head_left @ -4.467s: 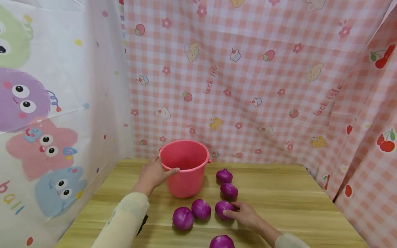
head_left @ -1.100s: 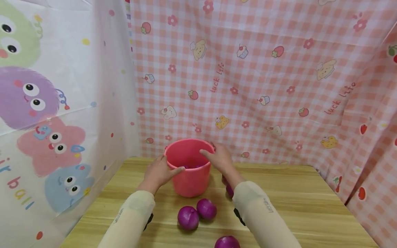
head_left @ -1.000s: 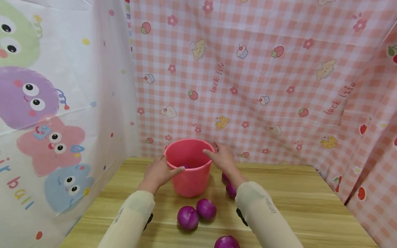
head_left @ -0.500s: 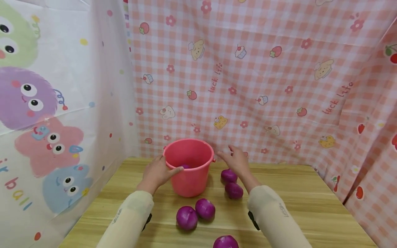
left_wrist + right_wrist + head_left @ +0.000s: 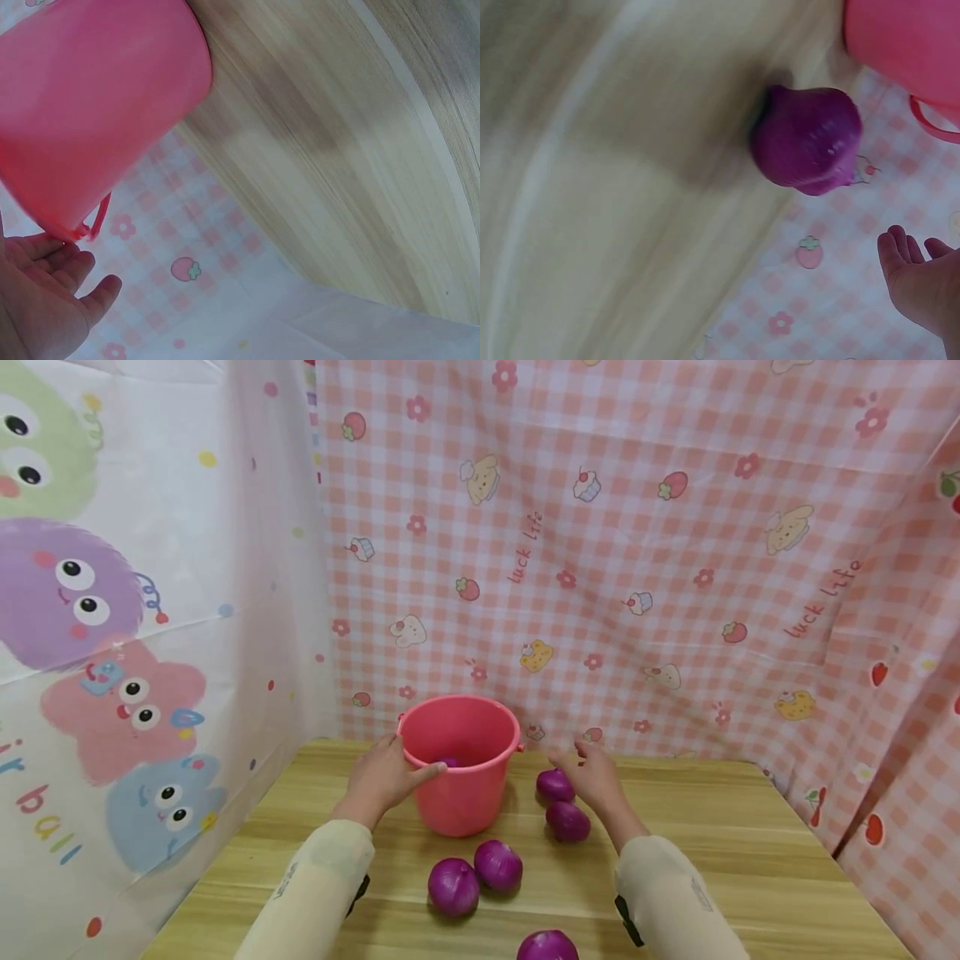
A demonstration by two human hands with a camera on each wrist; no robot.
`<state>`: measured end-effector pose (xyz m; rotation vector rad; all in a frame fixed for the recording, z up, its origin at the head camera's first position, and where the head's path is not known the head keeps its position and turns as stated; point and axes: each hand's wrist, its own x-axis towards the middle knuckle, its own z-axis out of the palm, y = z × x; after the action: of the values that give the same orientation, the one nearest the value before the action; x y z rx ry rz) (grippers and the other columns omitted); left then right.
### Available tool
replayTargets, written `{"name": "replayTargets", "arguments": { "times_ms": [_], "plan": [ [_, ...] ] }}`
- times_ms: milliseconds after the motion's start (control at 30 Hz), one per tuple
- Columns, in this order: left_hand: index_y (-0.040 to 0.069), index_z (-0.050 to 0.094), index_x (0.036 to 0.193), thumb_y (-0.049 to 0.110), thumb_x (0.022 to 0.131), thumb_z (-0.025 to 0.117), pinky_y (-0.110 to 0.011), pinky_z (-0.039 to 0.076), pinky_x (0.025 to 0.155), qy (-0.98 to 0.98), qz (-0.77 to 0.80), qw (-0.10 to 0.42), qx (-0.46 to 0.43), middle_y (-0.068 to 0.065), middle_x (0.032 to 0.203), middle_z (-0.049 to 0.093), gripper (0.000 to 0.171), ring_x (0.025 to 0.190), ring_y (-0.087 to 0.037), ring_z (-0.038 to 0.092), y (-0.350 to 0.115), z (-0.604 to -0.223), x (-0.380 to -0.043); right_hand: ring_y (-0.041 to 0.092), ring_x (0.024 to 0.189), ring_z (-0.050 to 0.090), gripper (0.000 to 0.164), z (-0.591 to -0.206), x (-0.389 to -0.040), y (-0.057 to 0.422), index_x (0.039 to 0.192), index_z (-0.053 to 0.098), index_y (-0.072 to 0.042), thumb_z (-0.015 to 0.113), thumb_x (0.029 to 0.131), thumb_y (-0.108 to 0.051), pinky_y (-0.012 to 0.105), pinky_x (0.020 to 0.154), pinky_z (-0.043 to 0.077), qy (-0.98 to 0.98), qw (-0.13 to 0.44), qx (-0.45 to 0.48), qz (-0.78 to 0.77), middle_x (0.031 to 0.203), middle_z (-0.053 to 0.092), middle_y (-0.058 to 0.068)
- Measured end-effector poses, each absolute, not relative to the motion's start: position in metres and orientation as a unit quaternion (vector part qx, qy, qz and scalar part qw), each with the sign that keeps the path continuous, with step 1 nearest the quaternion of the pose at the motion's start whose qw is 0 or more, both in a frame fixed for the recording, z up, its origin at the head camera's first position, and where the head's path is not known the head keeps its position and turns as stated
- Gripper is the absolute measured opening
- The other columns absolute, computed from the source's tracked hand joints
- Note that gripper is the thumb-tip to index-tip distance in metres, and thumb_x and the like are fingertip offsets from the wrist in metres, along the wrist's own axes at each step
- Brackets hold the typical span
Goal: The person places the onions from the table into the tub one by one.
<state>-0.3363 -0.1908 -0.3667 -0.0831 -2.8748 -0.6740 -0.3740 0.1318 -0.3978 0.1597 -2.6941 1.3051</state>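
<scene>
A pink bucket (image 5: 461,802) stands upright on the table, a sliver of purple onion (image 5: 448,762) showing inside. My left hand (image 5: 381,778) holds its left rim, thumb lying over the front edge; the left wrist view shows the fingers (image 5: 75,271) loosely bent by the handle joint. To the bucket's right, two purple onions lie together: a rear onion (image 5: 555,786) and a front onion (image 5: 567,822). My right hand (image 5: 596,781) hovers just right of the rear one, fingers spread and holding nothing. In the right wrist view that hand (image 5: 922,289) is apart from the onions (image 5: 808,140).
Two more onions, a left onion (image 5: 453,887) and a right onion (image 5: 498,867), sit in front of the bucket. Another onion (image 5: 548,946) is cut off at the bottom. Checked cloth (image 5: 637,610) hangs behind the wooden table (image 5: 697,827); a white cartoon sheet (image 5: 255,568) hangs at left.
My right hand carried an onion from in front to the bucket, released it inside, then withdrew right and down toward the two onions. My left hand has kept to the rim.
</scene>
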Motion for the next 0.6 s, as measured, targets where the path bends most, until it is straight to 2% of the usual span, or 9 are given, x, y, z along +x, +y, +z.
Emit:
{"name": "replayTargets", "arguments": {
  "times_ms": [400,600],
  "plan": [
    [0.010,0.042,0.150,0.072,0.081,0.064,-0.063,0.039,0.102,-0.969,-0.226,0.095,-0.029,-0.017,0.143,0.049,0.096,0.127,-0.036,0.048,-0.191,-0.368,-0.337,0.051,0.132,0.039,0.074,-0.438,-0.359,0.141,0.143,0.037,0.014,0.060,0.098,-0.039,0.058,0.108,0.036,-0.904,0.020,0.004,0.428,0.143,0.041,0.035],
    [0.009,0.044,0.149,0.072,0.080,0.065,-0.063,0.039,0.102,-0.967,-0.232,0.096,-0.030,-0.017,0.143,0.049,0.096,0.127,-0.036,0.048,-0.191,-0.368,-0.338,0.051,0.132,0.039,0.074,-0.451,-0.356,0.143,0.140,0.040,0.017,0.062,0.097,-0.038,0.058,0.109,0.035,-0.900,0.010,-0.007,0.435,0.142,0.042,0.037]
  ]
}}
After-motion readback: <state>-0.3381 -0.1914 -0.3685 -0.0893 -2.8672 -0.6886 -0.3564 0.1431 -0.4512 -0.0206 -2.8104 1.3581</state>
